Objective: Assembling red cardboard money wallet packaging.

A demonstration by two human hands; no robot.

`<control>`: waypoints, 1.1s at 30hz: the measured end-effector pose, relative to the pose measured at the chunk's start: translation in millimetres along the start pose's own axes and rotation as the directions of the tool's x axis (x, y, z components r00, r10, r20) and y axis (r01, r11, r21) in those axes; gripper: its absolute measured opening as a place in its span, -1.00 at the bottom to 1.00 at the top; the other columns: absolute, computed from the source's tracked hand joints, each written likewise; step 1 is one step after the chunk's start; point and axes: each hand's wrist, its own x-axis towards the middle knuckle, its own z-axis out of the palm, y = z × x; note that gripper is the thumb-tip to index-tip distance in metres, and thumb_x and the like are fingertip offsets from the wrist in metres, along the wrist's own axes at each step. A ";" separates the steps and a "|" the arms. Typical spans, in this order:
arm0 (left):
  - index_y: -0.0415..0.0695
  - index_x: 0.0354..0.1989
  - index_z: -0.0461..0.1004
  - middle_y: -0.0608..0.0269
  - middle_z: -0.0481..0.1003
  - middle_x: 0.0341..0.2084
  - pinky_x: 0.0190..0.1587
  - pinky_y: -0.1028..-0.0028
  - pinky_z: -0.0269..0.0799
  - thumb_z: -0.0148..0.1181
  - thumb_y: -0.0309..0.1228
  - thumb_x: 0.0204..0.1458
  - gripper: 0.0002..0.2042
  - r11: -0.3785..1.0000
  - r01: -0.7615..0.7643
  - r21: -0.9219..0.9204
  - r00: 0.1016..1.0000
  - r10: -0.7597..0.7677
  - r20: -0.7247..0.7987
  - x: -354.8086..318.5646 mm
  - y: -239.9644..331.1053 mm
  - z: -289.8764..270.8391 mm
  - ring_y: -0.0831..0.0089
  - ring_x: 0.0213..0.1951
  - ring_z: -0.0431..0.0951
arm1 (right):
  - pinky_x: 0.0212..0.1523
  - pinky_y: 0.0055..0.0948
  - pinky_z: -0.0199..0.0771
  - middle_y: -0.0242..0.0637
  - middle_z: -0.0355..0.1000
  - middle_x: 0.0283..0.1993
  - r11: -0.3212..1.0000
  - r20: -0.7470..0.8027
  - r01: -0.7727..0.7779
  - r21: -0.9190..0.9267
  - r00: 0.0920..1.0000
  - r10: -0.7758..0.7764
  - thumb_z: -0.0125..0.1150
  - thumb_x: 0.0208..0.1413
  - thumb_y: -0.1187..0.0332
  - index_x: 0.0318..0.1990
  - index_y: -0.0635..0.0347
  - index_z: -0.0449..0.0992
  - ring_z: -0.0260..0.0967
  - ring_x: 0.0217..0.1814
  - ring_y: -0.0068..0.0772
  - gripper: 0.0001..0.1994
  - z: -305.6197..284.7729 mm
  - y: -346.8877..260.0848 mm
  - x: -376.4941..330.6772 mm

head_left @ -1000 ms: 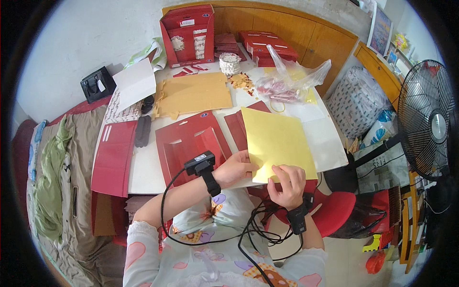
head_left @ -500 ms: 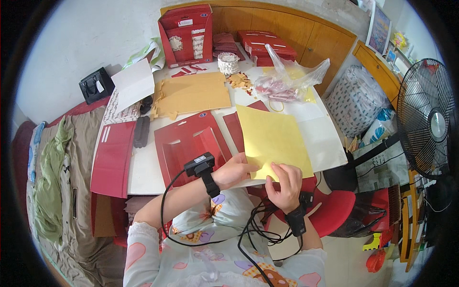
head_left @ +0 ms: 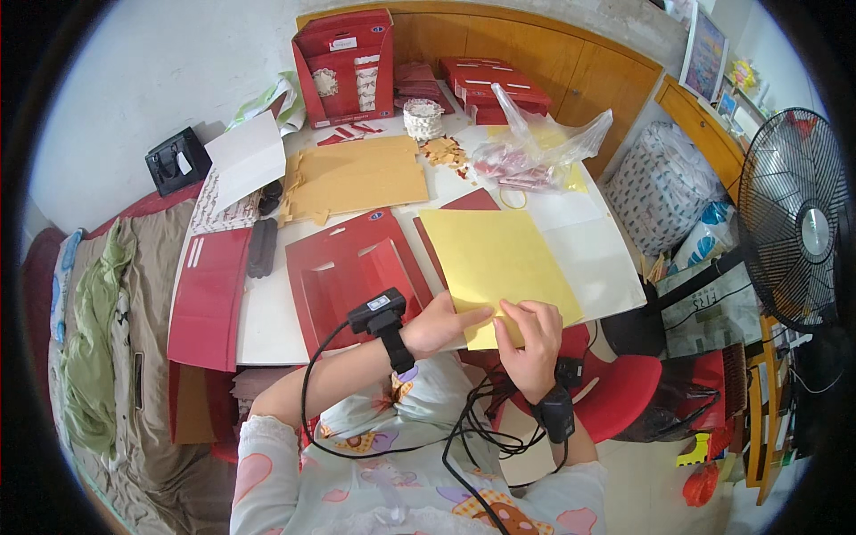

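Note:
A yellow sheet (head_left: 499, 259) of paper or thin card lies tilted over the table's near right edge, between me and a dark red card (head_left: 469, 202) that it partly covers. My left hand (head_left: 441, 326) grips its near left corner, thumb on top and fingers hidden underneath. At the near edge, my right hand (head_left: 532, 346) holds the sheet between thumb and bent fingers, close to the left thumb. To the left of the sheet lies a flat red box blank (head_left: 312, 236) with a folded window, nearest my left hand.
Across the white table (head_left: 593, 259) lie a brown cardboard sheet (head_left: 357, 178), a red folder-like panel (head_left: 207, 303) and a clear plastic bag (head_left: 526, 165). An upright red box (head_left: 343, 71) and stacked red boxes (head_left: 495, 85) stand behind. A fan (head_left: 798, 218) is at right.
The yellow sheet's far edge has tipped down and to the left, and the near-edge curl under my right hand has flattened. My hands stay almost in place.

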 end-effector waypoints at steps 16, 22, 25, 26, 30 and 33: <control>-0.29 0.02 0.34 0.20 0.48 -0.12 -0.06 0.48 0.42 0.14 -0.47 0.11 -0.68 0.958 -0.223 0.180 0.965 0.242 -0.096 -1.0 -9.4 11.8 0.53 -0.11 0.47 | -0.25 -0.31 0.29 -0.31 0.39 -0.33 0.992 -0.048 -0.069 0.107 0.996 0.075 0.28 -0.15 0.52 -0.33 0.15 0.53 0.34 -0.25 -0.24 -0.83 -0.2 -4.9 9.0; -0.33 -0.08 0.41 0.21 0.53 -0.24 -0.21 0.51 0.44 0.12 -0.46 0.11 -0.75 0.916 -0.326 0.234 0.925 0.360 -0.121 1.1 -11.1 14.8 0.58 -0.23 0.49 | -0.28 -0.32 0.28 -0.33 0.41 -0.35 0.997 -0.090 -0.025 0.069 0.995 0.031 0.29 -0.16 0.55 -0.34 0.16 0.53 0.35 -0.29 -0.25 -0.83 -0.7 -4.6 8.0; -0.34 -0.09 0.42 0.21 0.53 -0.25 -0.21 0.52 0.44 0.12 -0.46 0.11 -0.75 0.917 -0.312 0.249 0.929 0.349 -0.122 -0.2 -6.8 17.7 0.58 -0.24 0.49 | -0.29 -0.33 0.29 -0.34 0.42 -0.36 0.997 -0.100 -0.024 0.075 0.994 0.031 0.29 -0.16 0.56 -0.35 0.16 0.53 0.35 -0.30 -0.25 -0.83 0.5 -3.1 7.6; -0.34 -0.09 0.42 0.22 0.53 -0.26 -0.22 0.52 0.44 0.12 -0.46 0.11 -0.75 0.920 -0.300 0.253 0.932 0.340 -0.130 -1.3 -4.1 19.8 0.58 -0.25 0.49 | -0.29 -0.33 0.29 -0.34 0.43 -0.36 0.996 -0.104 -0.029 0.086 0.994 0.038 0.29 -0.16 0.57 -0.35 0.16 0.53 0.36 -0.30 -0.25 -0.83 0.9 -2.6 7.5; -0.34 -0.08 0.42 0.21 0.53 -0.25 -0.22 0.53 0.44 0.11 -0.46 0.12 -0.75 0.931 -0.265 0.252 0.946 0.302 -0.120 -0.2 -3.0 18.3 0.58 -0.25 0.49 | -0.29 -0.33 0.29 -0.34 0.43 -0.35 0.998 -0.125 -0.013 0.068 0.992 0.021 0.30 -0.17 0.57 -0.35 0.16 0.53 0.36 -0.30 -0.25 -0.83 2.0 -2.3 8.0; -0.33 -0.11 0.44 0.26 0.53 -0.32 -0.28 0.54 0.43 0.10 -0.44 0.13 -0.77 0.942 -0.279 0.187 0.945 0.304 -0.121 1.8 -5.0 19.7 0.62 -0.31 0.47 | -0.29 -0.33 0.30 -0.35 0.43 -0.35 0.998 -0.137 -0.010 0.060 0.990 0.018 0.30 -0.17 0.57 -0.35 0.16 0.53 0.36 -0.29 -0.26 -0.82 3.9 -0.7 6.6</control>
